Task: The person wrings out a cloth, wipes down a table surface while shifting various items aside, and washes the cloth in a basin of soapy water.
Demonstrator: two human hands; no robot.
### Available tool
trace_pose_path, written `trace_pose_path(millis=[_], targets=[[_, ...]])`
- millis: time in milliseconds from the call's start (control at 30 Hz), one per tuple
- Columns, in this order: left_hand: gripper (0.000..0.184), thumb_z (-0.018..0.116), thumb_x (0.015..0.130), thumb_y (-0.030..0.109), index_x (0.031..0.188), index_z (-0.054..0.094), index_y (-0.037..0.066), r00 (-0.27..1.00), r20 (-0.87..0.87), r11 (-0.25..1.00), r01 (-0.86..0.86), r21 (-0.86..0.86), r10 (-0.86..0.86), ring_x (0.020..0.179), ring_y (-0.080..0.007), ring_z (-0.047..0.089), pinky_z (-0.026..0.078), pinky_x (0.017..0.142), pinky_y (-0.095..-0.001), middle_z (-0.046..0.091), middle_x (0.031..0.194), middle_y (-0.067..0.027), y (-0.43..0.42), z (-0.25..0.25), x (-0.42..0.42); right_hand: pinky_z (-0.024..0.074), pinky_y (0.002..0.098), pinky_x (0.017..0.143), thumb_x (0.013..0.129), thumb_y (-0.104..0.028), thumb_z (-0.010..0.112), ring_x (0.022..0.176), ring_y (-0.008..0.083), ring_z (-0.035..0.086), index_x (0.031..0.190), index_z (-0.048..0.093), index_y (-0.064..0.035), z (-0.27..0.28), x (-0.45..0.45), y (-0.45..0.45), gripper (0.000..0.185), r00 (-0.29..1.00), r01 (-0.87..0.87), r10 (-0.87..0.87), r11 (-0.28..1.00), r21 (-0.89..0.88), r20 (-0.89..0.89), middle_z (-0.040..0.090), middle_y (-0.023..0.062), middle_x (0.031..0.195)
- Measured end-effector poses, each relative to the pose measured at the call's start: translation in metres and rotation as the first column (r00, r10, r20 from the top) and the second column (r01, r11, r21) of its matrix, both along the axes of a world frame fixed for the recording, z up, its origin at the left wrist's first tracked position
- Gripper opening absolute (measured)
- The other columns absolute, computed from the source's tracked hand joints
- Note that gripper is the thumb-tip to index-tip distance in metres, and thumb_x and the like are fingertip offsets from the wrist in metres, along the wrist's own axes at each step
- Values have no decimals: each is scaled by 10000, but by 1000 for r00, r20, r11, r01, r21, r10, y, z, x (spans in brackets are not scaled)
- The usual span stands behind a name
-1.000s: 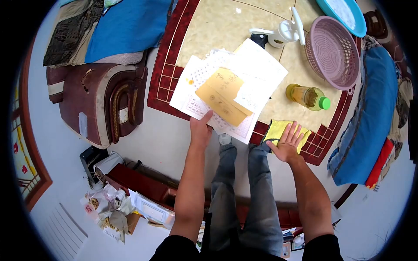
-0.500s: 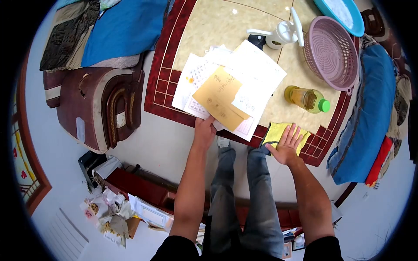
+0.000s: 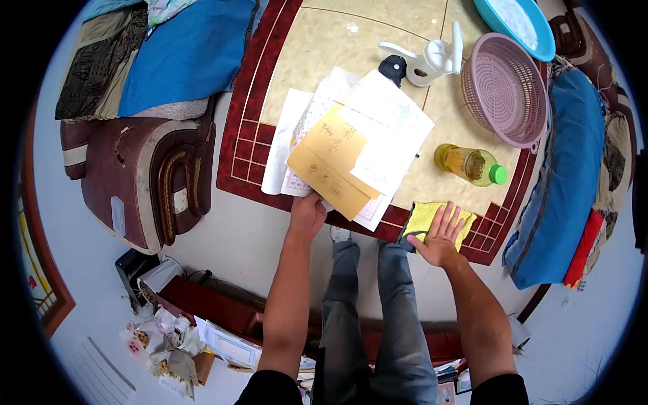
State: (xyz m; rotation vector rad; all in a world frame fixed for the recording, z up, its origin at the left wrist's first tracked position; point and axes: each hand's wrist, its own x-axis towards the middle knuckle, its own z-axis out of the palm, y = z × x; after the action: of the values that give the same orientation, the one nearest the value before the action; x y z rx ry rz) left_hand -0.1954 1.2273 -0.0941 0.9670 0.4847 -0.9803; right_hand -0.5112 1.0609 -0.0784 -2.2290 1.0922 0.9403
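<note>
Yellow cloth point(image 3: 423, 214) lies near the lower right edge of the tiled bench point(image 3: 243, 179), under the right hand point(image 3: 442, 236), which is flat with its fingers spread. Just below the middle of the frame, the left hand point(image 3: 309, 214) is narrowed at the lower edge of the loose papers point(image 3: 398, 118); its fingertips are partly hidden beneath them. A brown envelope point(image 3: 331, 158) lies on top of the sheets. How far the stack is raised off the bench, I cannot tell.

Sheets held at one edge are likely to fan out, so a deeper pinch that takes in the envelope as well would be safer. Even pressure from the whole palm should stop the cloth bunching. The bottle point(image 3: 466, 165), on its side just above the cloth, could roll if nudged, so short, level strokes would suit.
</note>
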Motion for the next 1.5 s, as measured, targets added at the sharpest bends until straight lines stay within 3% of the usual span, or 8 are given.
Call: trace_pose_path(millis=[333, 433, 633, 733, 967, 1100, 1233, 1500], targets=[[305, 483, 1055, 59, 1345, 553, -7, 999, -16, 999, 45, 1, -45, 940, -207, 728, 588, 705, -339, 711, 1156, -129, 36, -21, 9, -157, 698, 1174, 906, -818, 477, 1503, 531, -296, 1592, -155, 83, 1, 0, 0, 1297, 1000, -2, 2, 1000, -7, -19, -258, 331, 1653], [309, 492, 1063, 89, 1351, 549, -7, 991, -48, 970, 109, -218, -122, 985, -209, 724, 602, 760, -352, 704, 1187, -130, 60, -34, 16, -156, 695, 1176, 907, -819, 471, 1506, 529, -292, 1595, -148, 83, 3, 2, -1, 1292, 1000, 0, 0, 1000, -4, -18, -252, 333, 1655], [403, 489, 1079, 145, 1444, 486, -26, 993, -7, 992, 119, 44, -119, 1229, -289, 642, 550, 1037, -449, 625, 1368, -169, 71, 20, 12, -156, 684, 1183, 905, -821, 466, 1515, 519, -280, 1600, -131, 85, 7, 4, 0, 1288, 1000, 2, -2, 1000, -18, -2, -234, 330, 1662], [429, 480, 1083, 149, 1472, 458, -30, 994, 49, 995, 98, -20, -97, 1286, -313, 604, 518, 1085, -466, 579, 1433, -174, 84, 37, 8, -154, 679, 1188, 905, -816, 469, 1520, 511, -277, 1603, -117, 85, 13, 11, -1, 1282, 999, 6, -6, 1000, -6, -44, -232, 322, 1667], [441, 454, 1072, 54, 1503, 419, -34, 1000, 27, 989, 3, -149, 1, 1335, -321, 571, 504, 1108, -464, 538, 1483, -187, 102, 87, 16, -144, 678, 1194, 913, -798, 475, 1541, 494, -241, 1619, -62, 77, 19, 10, 2, 1246, 999, 35, -35, 999, -11, 39, -191, 291, 1691], [465, 448, 1088, 133, 1515, 406, -47, 998, 56, 987, 26, -160, -17, 1358, -335, 550, 477, 1133, -479, 528, 1502, -188, 97, 101, 17, -134, 679, 1198, 916, -794, 474, 1554, 488, -208, 1626, -39, 70, 21, 7, 3, 1230, 995, 19, -12, 997, -70, 97, -151, 275, 1707], [498, 442, 1095, 198, 1527, 401, -46, 997, 81, 989, 31, -146, -19, 1366, -345, 541, 465, 1139, -493, 515, 1520, -192, 90, 103, 22, -66, 695, 1210, 903, -765, 544, 1573, 499, -95, 1633, 60, 67, -1, -9, 16, 1208, 925, 54, 68, 951, -306, 375, -33, 279, 1718], [507, 432, 1096, 223, 1531, 407, -37, 994, 79, 944, 92, -318, -70, 1360, -353, 546, 460, 1138, -492, 504, 1531, -196, 99, 89, 64, -7, 638, 1247, 879, -757, 591, 1592, 455, -3, 1644, 138, 23, 11, 1, 20, 1183, 935, 126, 7, 927, -353, 355, 87, 230, 1728]])
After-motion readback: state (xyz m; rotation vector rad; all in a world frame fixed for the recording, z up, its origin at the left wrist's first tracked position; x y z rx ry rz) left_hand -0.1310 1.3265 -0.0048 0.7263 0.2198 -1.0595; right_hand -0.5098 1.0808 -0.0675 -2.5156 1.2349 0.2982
